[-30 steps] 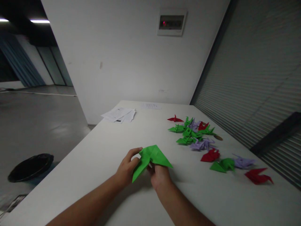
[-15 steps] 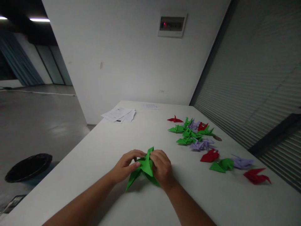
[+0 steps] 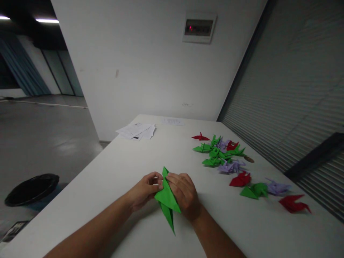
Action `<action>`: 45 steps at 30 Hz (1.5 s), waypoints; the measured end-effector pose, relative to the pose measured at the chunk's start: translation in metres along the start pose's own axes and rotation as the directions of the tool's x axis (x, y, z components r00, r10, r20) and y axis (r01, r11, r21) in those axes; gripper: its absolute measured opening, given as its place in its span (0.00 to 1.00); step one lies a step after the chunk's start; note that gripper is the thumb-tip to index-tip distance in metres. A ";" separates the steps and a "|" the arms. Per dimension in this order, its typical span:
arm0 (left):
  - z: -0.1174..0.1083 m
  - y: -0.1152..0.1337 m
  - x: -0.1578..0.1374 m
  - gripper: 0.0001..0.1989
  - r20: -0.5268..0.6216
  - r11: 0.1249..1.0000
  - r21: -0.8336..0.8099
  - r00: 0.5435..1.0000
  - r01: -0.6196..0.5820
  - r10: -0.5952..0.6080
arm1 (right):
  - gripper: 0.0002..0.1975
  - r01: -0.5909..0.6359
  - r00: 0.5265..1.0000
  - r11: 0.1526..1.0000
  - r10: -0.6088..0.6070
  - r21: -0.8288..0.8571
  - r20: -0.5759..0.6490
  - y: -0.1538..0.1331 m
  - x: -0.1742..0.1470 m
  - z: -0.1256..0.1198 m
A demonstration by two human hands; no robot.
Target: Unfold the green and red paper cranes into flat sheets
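Between my hands, just above the near part of the white table (image 3: pixel 113 179), is a green origami crane (image 3: pixel 167 198), its long points aimed away from me and back toward me. My left hand (image 3: pixel 146 190) pinches its left edge between thumb and fingers. My right hand (image 3: pixel 184 191) is wrapped along the right side, fingers pressed on the upper part of the paper. The right thumb is hidden behind the fold.
On the right lie several folded paper cranes, among them a red crane (image 3: pixel 294 203), a green crane (image 3: pixel 254 191) and a purple crane (image 3: pixel 278 187). Printed sheets (image 3: pixel 137 130) rest at the far left. A black-lined bin (image 3: pixel 32 190) stands on the floor, and blinds (image 3: pixel 290 107) border the right side.
The green crane has turned in my hands: its lower points, spread to both sides before, now hang together toward me. My left hand has shifted slightly down along its edge.
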State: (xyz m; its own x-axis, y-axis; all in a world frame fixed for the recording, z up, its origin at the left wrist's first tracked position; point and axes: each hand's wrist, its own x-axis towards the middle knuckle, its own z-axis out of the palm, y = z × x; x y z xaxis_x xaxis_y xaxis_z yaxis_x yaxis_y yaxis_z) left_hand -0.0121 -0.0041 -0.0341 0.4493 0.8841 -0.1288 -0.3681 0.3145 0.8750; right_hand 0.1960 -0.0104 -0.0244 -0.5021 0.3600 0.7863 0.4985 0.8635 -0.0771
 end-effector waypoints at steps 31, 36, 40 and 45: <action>-0.016 0.018 -0.002 0.15 -0.061 0.905 0.160 0.912 -0.393 0.406 | 0.07 -0.534 0.822 0.844 0.531 -0.045 0.203 0.008 0.008 -0.012; -0.010 0.025 -0.023 0.10 0.153 0.401 0.592 0.585 -0.699 0.796 | 0.07 -0.659 0.577 0.665 0.747 -0.352 0.330 0.006 0.012 -0.005; 0.006 0.033 -0.030 0.16 0.496 0.241 0.735 0.745 -0.633 0.446 | 0.09 -0.688 0.538 0.660 0.743 -0.303 0.398 0.011 0.008 0.000; 0.000 0.032 -0.018 0.21 0.487 0.337 0.795 0.862 -0.504 0.139 | 0.10 -0.793 0.484 0.585 0.775 -0.171 0.406 0.024 0.001 0.006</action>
State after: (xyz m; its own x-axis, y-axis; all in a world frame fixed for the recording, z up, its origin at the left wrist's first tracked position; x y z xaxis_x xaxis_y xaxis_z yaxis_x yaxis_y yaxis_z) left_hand -0.0316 -0.0096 -0.0033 0.7327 0.6376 0.2381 0.2969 -0.6142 0.7311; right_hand 0.2034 0.0130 -0.0286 -0.1442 0.9869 0.0718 0.8105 0.1594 -0.5636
